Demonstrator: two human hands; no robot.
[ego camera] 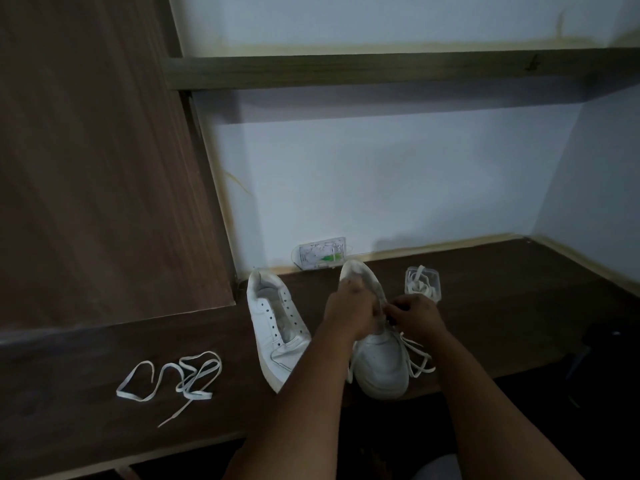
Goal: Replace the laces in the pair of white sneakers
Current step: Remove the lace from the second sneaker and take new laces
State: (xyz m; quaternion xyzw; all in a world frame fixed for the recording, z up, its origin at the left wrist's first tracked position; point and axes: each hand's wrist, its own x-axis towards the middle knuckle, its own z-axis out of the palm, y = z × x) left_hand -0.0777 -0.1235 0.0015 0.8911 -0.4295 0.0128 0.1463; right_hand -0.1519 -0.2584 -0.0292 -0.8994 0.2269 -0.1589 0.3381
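Now both hands on the right sneaker (pixel 381 362), left hand (pixel 349 313) gripping its collar, right hand (pixel 414 315) pinching its lace (pixel 417 358), unlaced left sneaker (pixel 273 323) beside, loose lace (pixel 173 379) on dark wooden desk (pixel 86 393).

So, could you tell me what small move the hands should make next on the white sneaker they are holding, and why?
Probably keep drawing the white flat lace out through the eyelets. The left hand steadies the right-side white sneaker while the right hand pinches at its lacing, and slack loops already trail beside it. The other white sneaker has bare eyelets, with a loose white lace on the dark wooden desk.
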